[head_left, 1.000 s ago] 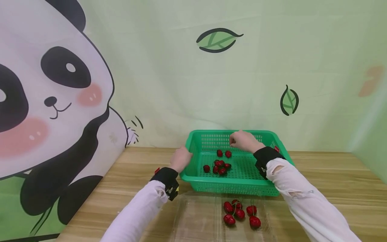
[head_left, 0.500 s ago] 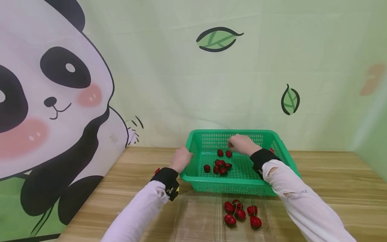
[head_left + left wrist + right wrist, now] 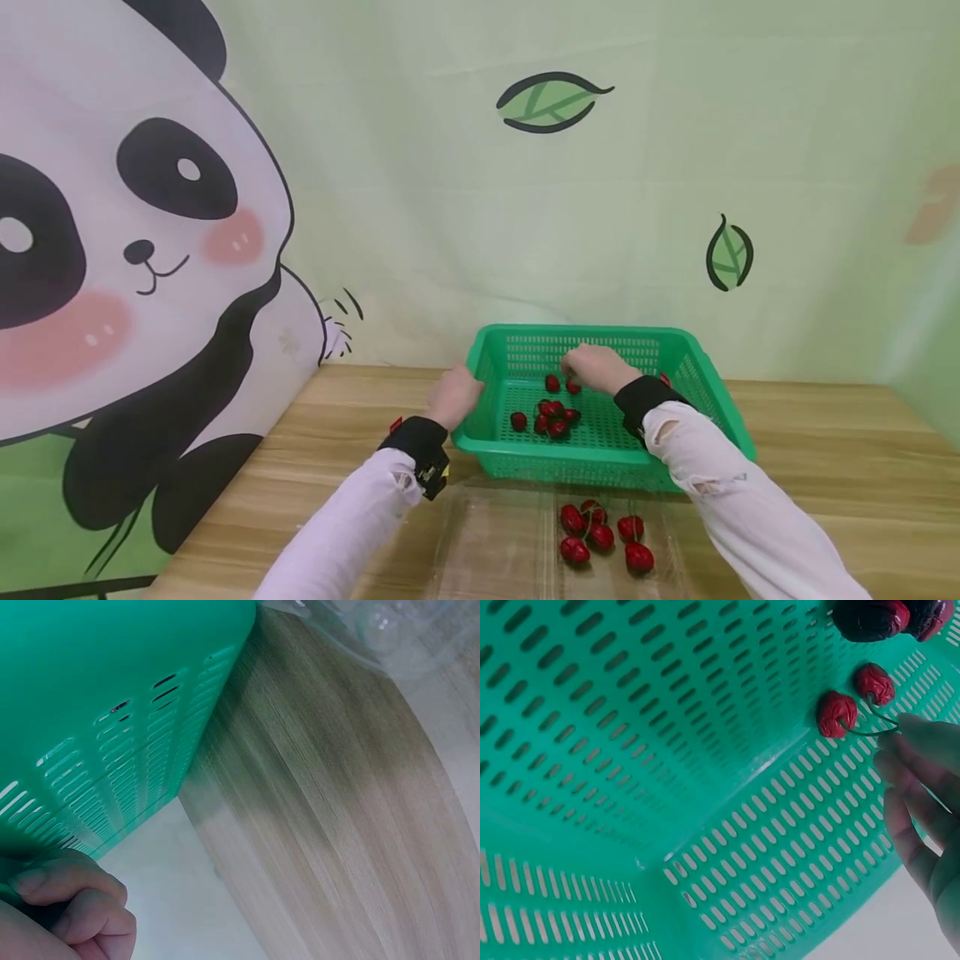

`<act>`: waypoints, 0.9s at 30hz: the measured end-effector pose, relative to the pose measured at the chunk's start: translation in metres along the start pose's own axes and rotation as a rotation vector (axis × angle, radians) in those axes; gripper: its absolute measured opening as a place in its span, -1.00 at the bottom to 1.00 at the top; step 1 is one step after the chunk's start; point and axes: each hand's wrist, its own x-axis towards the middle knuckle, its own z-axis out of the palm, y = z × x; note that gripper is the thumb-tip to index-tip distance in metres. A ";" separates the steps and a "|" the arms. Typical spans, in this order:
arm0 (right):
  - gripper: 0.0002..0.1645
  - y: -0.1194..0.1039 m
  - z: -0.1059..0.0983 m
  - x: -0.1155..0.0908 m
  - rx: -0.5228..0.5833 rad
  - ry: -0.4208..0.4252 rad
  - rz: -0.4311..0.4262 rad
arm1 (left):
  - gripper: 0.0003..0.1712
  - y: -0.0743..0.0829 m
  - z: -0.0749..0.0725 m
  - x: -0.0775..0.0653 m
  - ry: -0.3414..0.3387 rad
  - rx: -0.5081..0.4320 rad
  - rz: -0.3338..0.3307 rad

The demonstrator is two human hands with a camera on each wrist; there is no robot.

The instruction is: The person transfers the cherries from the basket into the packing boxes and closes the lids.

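Observation:
A green plastic basket (image 3: 585,457) with slotted walls stands on the table. My left hand (image 3: 455,397) grips its left rim, fingers (image 3: 97,907) curled at the edge in the left wrist view. My right hand (image 3: 597,367) reaches inside, near the far wall. In the right wrist view, its thumb and forefinger pinch the joined green stems (image 3: 881,733) of two red, wrinkled cherries (image 3: 836,714). Those cherries are close by the basket's floor and far wall. Several other cherries (image 3: 555,408) lie clustered in the basket, and a single cherry (image 3: 518,422) sits left of them.
In front of the basket lies a clear plastic clamshell box (image 3: 495,542), opened out flat. Several stemmed cherries (image 3: 600,537) are in its right half. A curtain (image 3: 420,208) printed with a panda and leaves hangs behind the wooden table (image 3: 825,467).
My right hand has moved lower and slightly left, down to the two cherries by the far wall, and now pinches their stems. The left hand keeps its hold on the rim.

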 end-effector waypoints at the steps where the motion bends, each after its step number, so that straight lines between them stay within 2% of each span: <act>1: -0.74 0.000 0.000 0.000 0.004 -0.004 0.001 | -0.63 0.000 0.000 0.000 0.000 -0.002 0.001; 5: -0.74 0.001 0.002 0.000 0.002 0.004 -0.008 | -0.62 0.000 0.001 0.001 -0.003 -0.009 0.000; 10: -0.48 0.003 0.003 -0.002 0.055 0.020 -0.009 | -0.60 0.000 0.002 0.002 -0.010 -0.003 -0.009; 13: -0.40 0.002 0.001 -0.005 0.097 0.050 -0.011 | -0.60 0.000 0.002 0.002 -0.011 -0.004 -0.014; 20: -0.38 0.001 -0.003 -0.007 0.124 0.063 -0.021 | -0.61 0.000 0.002 0.002 0.004 -0.008 -0.011; 27: -0.37 0.003 -0.008 -0.009 0.139 0.071 0.004 | -0.65 0.001 0.001 -0.001 0.015 -0.005 0.000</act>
